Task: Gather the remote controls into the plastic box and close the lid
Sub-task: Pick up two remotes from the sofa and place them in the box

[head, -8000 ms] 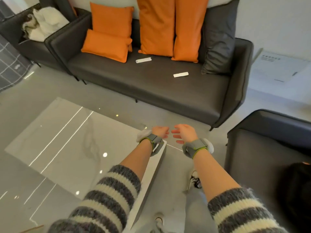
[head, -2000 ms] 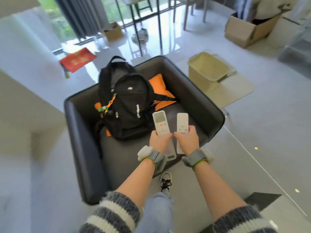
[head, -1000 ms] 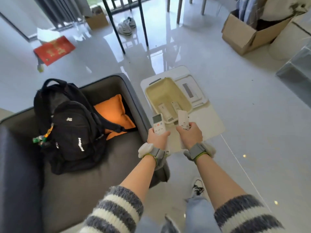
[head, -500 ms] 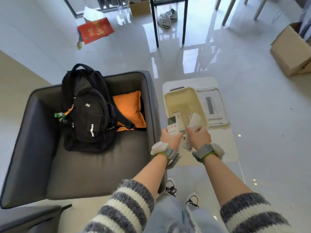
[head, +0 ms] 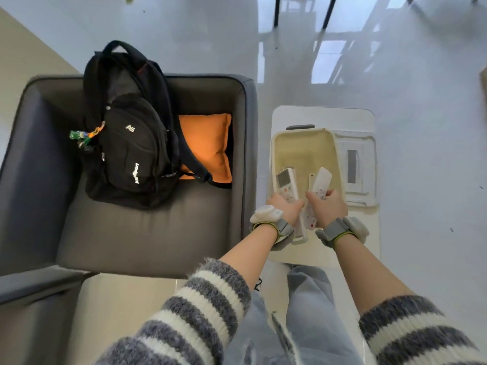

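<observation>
An open cream plastic box [head: 303,146] stands on a small white table [head: 316,114] to the right of the armchair. Its white lid [head: 355,167] lies flat beside it on the right. My left hand [head: 286,209] grips a white remote with a screen [head: 286,183], whose top reaches over the box's near edge. My right hand [head: 326,206] holds a second white remote [head: 320,183], tilted over the same edge. Another remote [head: 311,179] shows as a thin strip inside the box, mostly hidden by the held ones.
A dark grey armchair [head: 131,227] fills the left, with a black backpack [head: 131,143] and an orange cushion [head: 208,146] on its seat. Glossy white floor surrounds the table. Black table legs [head: 276,11] stand at the top.
I turned from the sofa, picked up two remotes, and walked to the box. In the last half second both hands moved forward, bringing the remotes over the box's near edge.
</observation>
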### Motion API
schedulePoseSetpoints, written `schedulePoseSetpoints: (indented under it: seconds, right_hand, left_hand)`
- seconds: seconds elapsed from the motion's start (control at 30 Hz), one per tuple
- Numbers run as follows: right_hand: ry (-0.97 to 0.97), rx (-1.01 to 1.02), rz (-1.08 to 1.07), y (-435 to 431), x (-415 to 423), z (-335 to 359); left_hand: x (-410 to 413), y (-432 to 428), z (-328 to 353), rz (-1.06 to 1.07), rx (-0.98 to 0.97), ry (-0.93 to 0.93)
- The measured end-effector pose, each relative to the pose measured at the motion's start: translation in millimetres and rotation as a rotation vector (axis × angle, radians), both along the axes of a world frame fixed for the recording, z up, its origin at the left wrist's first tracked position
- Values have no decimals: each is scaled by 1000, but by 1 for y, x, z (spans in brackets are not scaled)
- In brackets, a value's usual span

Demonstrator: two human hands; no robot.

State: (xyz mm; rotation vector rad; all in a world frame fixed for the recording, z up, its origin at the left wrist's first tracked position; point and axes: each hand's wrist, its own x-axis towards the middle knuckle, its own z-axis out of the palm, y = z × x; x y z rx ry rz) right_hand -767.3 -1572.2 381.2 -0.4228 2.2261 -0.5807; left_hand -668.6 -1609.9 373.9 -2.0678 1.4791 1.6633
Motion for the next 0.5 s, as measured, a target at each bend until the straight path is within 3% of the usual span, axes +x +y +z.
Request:
schedulePoseSetpoints:
  seconds: [0.27, 0.5]
  right_hand:
    - [166, 156, 377, -68, -70, -48]
    - [107, 252, 531, -96, -93, -99]
  left_hand:
    - [-72, -70, -67, 4, 39, -173]
    - [-100, -101, -134, -308, 47, -403]
